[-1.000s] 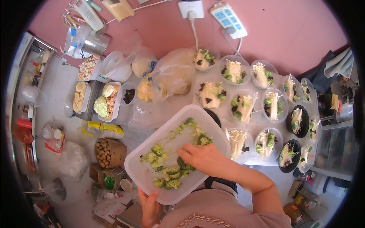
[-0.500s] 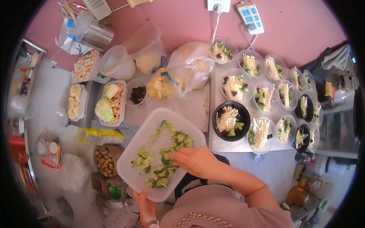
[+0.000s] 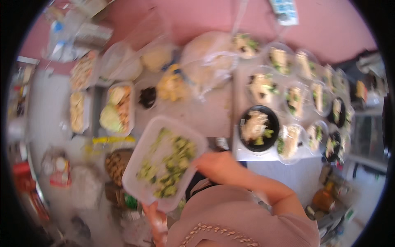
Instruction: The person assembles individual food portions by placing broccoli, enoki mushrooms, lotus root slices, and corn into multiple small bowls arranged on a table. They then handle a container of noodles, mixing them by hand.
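Filling bowls w/ greens: tray of greens is sitting tilted over the counter edge. Left hand is gripping its near rim; right hand is reaching in, fingers' state unclear (blur). Next probably needs a pinch, then black bowl.

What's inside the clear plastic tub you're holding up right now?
The clear tub holds chopped green vegetable pieces, mostly along its right half. The left hand grips its near edge; the right hand covers the right rim, hiding whatever lies beneath it.
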The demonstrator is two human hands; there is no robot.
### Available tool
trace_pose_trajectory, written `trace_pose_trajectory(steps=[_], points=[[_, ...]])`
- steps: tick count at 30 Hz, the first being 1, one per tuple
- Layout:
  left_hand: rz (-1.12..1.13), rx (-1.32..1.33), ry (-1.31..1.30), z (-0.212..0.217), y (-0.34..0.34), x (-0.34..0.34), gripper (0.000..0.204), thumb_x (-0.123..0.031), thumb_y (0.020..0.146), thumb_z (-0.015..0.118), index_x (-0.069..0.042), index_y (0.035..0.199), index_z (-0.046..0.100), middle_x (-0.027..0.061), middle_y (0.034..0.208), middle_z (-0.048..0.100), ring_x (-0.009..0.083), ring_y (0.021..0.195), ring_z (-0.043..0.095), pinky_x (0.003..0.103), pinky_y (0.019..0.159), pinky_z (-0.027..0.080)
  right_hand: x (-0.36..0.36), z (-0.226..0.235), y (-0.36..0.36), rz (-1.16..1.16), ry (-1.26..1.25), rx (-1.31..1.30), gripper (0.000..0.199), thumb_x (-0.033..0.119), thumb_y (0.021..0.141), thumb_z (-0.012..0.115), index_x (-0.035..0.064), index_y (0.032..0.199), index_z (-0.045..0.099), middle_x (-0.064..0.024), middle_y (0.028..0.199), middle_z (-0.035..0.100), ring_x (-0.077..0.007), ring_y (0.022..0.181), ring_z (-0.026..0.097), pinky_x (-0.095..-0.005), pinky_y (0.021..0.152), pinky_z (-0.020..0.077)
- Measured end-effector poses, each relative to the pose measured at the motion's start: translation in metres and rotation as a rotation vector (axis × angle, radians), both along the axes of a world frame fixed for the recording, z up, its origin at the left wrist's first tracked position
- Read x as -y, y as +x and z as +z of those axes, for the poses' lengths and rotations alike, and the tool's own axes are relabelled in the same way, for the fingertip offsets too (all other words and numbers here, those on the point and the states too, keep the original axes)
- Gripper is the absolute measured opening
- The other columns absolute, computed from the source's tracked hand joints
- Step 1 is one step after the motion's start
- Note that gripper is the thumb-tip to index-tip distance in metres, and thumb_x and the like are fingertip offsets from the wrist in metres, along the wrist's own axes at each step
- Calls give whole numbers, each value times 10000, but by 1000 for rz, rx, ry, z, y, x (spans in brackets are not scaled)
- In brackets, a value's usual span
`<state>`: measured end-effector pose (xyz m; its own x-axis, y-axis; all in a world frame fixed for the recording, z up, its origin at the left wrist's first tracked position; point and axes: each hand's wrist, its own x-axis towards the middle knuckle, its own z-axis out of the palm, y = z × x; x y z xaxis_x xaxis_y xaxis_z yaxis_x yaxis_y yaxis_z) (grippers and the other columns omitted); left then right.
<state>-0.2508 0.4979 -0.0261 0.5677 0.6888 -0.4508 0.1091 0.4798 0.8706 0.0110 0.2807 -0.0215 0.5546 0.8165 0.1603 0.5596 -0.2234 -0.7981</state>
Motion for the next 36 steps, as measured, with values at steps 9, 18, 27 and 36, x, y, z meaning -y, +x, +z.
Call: trace_pose_trajectory(steps=[9, 18, 27, 36], points=[[-164, -57, 79, 24, 80, 16, 716, 44, 790, 586, -13, 1442, 296, 129, 1367, 463, 226, 1238, 484, 365, 1038, 388, 19, 15, 59, -350, -148, 166, 247, -18, 780, 627, 82, 1005, 639, -76, 909, 612, -313, 738, 642, -379, 610, 520], [-203, -68, 110, 33, 93, 26, 753, 41, 774, 592, -14, 1455, 276, 130, 1383, 449, 232, 1244, 479, 374, 1039, 395, 3, 0, 67, -212, -482, 363, 287, 67, 761, 614, 128, 1040, 630, -48, 986, 549, -215, 730, 654, -341, 565, 508], [-137, -32, 31, 26, 91, 18, 709, 64, 783, 585, -6, 1431, 305, 115, 1349, 482, 208, 1233, 493, 365, 1036, 397, 4, 4, 66, -243, -201, 168, 175, 96, 797, 637, 97, 972, 636, -51, 894, 602, -282, 744, 644, -382, 613, 522], [-176, -60, 35, 30, 102, 18, 691, 92, 804, 570, -18, 1433, 308, 109, 1354, 484, 203, 1242, 488, 363, 1028, 413, -30, 29, 39, 298, -211, 152, 191, 37, 737, 631, 60, 916, 570, -79, 842, 544, -276, 738, 633, -390, 575, 490]])
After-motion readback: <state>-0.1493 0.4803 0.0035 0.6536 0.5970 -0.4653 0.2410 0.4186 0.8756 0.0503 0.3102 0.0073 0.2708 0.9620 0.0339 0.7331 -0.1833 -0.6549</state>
